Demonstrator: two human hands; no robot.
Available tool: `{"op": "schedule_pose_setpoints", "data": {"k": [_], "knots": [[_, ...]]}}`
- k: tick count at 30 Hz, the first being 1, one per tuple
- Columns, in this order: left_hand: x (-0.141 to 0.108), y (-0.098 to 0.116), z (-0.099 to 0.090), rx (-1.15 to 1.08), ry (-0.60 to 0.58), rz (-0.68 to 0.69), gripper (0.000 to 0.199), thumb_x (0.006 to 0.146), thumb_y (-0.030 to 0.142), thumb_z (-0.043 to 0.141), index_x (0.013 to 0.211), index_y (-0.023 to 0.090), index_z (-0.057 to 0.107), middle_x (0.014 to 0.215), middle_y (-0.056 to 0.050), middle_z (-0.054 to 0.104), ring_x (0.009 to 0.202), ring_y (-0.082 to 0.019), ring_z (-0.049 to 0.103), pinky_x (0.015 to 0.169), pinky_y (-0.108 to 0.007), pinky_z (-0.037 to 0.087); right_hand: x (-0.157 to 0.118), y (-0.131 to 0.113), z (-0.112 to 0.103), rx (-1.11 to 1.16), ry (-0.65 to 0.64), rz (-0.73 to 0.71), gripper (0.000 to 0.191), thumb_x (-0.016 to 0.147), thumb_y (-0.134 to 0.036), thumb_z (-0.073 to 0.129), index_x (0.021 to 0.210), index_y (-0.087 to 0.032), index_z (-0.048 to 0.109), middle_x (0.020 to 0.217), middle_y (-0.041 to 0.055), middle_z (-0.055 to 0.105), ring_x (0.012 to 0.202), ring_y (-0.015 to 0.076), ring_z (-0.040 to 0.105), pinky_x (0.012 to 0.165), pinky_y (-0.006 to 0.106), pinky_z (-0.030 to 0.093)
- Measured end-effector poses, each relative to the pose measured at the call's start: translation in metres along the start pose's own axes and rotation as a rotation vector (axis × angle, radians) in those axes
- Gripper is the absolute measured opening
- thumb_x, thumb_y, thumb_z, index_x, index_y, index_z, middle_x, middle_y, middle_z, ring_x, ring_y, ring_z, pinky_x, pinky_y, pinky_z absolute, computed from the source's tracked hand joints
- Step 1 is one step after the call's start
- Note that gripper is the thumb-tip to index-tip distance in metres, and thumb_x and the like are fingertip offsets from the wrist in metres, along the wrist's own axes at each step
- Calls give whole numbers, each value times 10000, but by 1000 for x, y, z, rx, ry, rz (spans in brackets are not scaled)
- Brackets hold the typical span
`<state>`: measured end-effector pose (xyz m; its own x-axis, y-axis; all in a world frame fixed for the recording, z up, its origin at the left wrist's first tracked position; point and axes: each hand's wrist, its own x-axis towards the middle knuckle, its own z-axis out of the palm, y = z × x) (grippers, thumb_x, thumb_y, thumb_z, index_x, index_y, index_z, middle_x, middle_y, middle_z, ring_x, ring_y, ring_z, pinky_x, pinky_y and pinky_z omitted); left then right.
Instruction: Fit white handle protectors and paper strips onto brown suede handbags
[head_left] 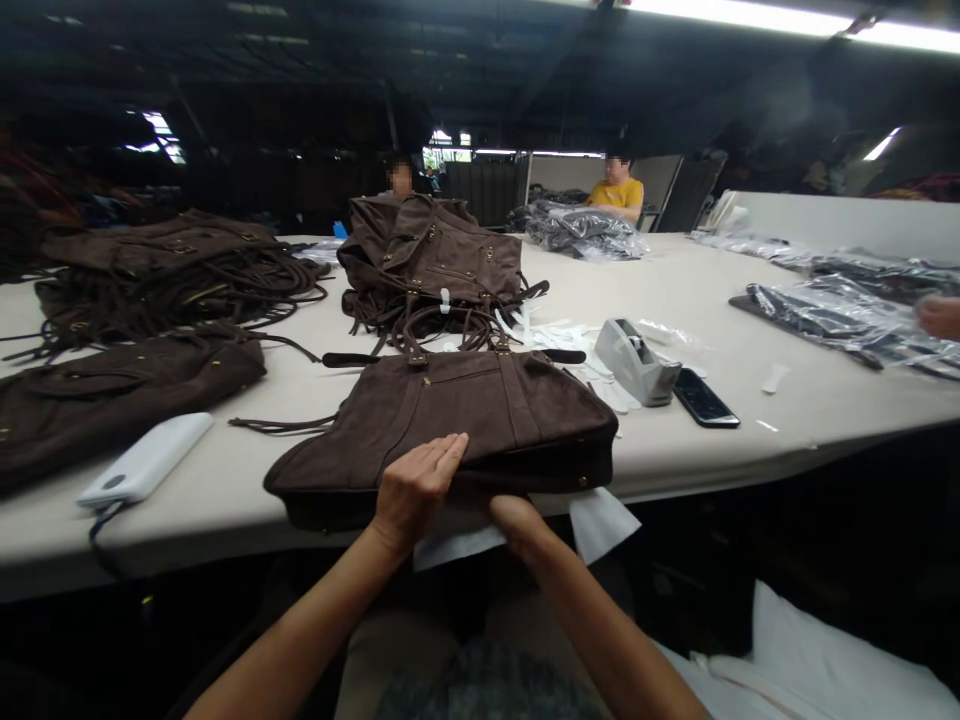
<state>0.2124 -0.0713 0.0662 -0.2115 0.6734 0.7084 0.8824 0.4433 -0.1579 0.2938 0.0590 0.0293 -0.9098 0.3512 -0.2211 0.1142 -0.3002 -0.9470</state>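
A dark brown handbag (pixel 465 400) lies on its side at the table's front edge, its handles pointing away from me. My left hand (pixel 420 485) grips the bag's near bottom edge, fingers together on top of it and the thumb out of sight. Beneath that same edge reaches my right hand (pixel 517 515); its fingers are hidden by the bag. White sheets of paper (pixel 606 525) stick out below the bag, close to my right hand.
Behind the bag is a pile of brown bags (pixel 442 250), with more bags (pixel 165 270) at left. A white power bank (pixel 150 460) with a cable lies left. To the right are a grey tape dispenser (pixel 637 370), white strips (pixel 555 335), a phone (pixel 705 398) and plastic-wrapped goods (pixel 825 315).
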Motion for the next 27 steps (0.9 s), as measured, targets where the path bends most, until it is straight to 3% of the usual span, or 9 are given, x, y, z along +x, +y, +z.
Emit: {"op": "schedule_pose_setpoints", "data": {"k": [3,7,9,15,18,21,23,27], "knots": [[-5,5,7,-12,-50,29,449,841,-2,420,1203,127,652,1112,-108,732,964,-226,715,851,-345,589,-21,8,-8,135,-36,60,258,665,-252,699,916,-199,729,986,53,734,1021,264,649,1000,391,451],[-9,13,7,-54,-71,3,487,795,-41,401,1178,105,662,1104,-118,733,980,-234,712,853,-353,591,-40,4,-28,323,-49,190,292,657,-286,732,918,-154,727,876,70,739,821,249,678,841,353,508],[-9,14,5,-66,-77,-22,514,769,-56,388,1173,101,664,1107,-121,731,983,-236,712,844,-357,596,-44,0,-32,346,-65,181,293,661,-319,765,899,-154,722,863,63,734,768,224,663,776,324,505],[-18,13,1,-66,-111,46,497,775,-52,374,1167,66,657,1110,-134,728,984,-229,712,842,-351,605,-54,6,-19,381,-193,220,400,675,-487,820,701,-113,680,602,19,627,524,108,498,564,236,396],[-28,10,-3,-63,-160,104,474,817,-27,375,1203,65,633,1153,-136,713,1038,-218,695,879,-340,596,-59,13,-13,438,-195,213,377,672,-449,834,741,-104,698,672,46,664,593,133,545,613,253,423],[-39,7,-9,-77,-186,129,482,835,-19,366,1246,69,602,1197,-134,694,1100,-206,668,924,-335,580,-65,14,-12,502,-205,182,344,665,-352,838,899,-124,729,909,91,723,838,216,641,783,314,477],[-43,5,-13,-83,-190,130,487,843,-18,352,1259,72,591,1206,-127,691,1115,-197,660,931,-326,577,-70,15,-11,512,-234,193,436,652,-339,838,1022,-139,724,994,101,723,972,270,645,862,363,483],[-42,5,-22,-65,-167,143,405,908,31,354,1234,66,592,1162,-128,709,1078,-192,678,900,-309,591,-69,21,-5,289,-244,119,504,783,-467,749,1159,-143,665,1069,122,698,1027,303,637,859,446,518]]}}
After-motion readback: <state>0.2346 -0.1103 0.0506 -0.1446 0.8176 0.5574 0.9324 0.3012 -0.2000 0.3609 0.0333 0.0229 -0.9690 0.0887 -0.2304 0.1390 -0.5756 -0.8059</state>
